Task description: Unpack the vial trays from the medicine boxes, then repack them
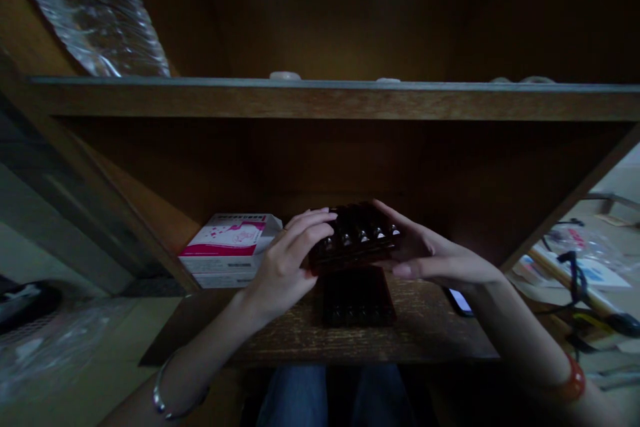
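Between my two hands is a dark, glossy pack with a row of rounded, shiny ends along its top. It may be a tray of small brown bottles, but the dim light hides its exact kind. My left hand grips its left end, fingers over the top. At the right end, my right hand is closed around it, thumb in front and the other fingers partly hidden behind. A second dark pack of similar look lies below on the worn wooden board.
White and pink boxes are stacked on the left of the lower compartment. A phone lies by my right forearm. Above runs a shelf edge, with clear plastic wrap at upper left. Tools and cables are at the right.
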A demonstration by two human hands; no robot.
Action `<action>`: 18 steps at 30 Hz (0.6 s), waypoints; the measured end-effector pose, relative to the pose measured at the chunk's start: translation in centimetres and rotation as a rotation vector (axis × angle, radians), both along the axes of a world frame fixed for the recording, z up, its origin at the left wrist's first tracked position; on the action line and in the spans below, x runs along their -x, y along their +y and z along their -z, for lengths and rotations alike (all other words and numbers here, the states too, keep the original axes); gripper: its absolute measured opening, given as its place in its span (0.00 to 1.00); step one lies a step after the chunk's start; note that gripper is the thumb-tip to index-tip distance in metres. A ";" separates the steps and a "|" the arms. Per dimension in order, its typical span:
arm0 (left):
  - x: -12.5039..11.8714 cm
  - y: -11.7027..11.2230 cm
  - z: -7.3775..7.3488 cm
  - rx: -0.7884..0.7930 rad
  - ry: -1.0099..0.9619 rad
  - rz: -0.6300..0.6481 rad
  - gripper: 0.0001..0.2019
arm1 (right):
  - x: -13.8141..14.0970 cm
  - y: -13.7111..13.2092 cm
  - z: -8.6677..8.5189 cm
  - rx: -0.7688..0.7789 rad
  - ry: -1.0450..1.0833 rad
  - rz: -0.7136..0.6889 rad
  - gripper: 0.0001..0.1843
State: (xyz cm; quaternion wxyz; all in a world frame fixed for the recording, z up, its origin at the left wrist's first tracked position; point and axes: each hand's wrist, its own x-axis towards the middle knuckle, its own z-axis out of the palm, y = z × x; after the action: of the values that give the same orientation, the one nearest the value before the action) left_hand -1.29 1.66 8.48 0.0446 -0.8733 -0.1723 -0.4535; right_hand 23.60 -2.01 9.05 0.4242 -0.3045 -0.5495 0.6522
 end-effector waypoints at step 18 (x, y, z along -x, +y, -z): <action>-2.1 -0.7 -0.6 1.594 -0.699 0.238 0.26 | 1.5 -0.2 -0.7 -0.089 0.026 0.280 0.24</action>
State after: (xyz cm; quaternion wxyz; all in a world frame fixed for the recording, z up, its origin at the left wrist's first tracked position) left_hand 0.80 0.97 9.07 -0.6815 -0.4677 -0.3493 -0.4414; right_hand 22.11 -2.18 9.72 0.5311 -0.3506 -0.5244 0.5656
